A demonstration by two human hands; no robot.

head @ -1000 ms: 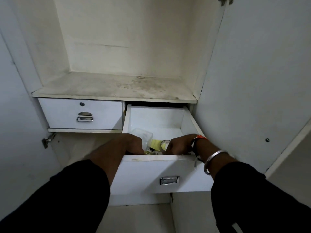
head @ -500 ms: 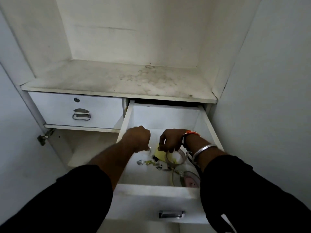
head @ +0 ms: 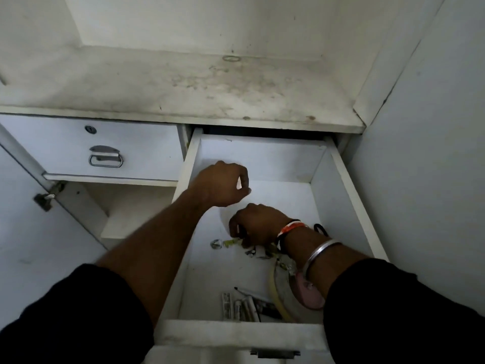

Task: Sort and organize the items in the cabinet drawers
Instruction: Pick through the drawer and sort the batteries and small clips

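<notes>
The right drawer [head: 349, 195] is pulled far out. My left hand [head: 221, 183] hovers over its back left part with curled fingers, thumb and forefinger nearly meeting. A faint clear plastic edge [head: 222, 222] shows just below it, and I cannot tell whether the hand holds it. My right hand [head: 258, 227] reaches down in the middle of the drawer and pinches a small yellow-green piece [head: 231, 242] among small scraps [head: 258, 252]. A silver clip [head: 216, 244] lies just to the left. Several white pens [head: 242, 307] lie at the front, beside a yellow-rimmed round thing [head: 275, 292] and a pink object [head: 313, 298].
The left drawer [head: 65, 143] is closed, with a metal handle [head: 105, 156] and a keyhole. A stained shelf [head: 183, 85] runs above both drawers. The cabinet's right wall [head: 425, 153] stands close to the open drawer. A door hinge [head: 46, 198] sits at the left.
The view has tipped down and closer, so the drawer's front contents now show. My left hand lifted toward the drawer's back. My right hand dropped from the tape roll onto the small pieces.
</notes>
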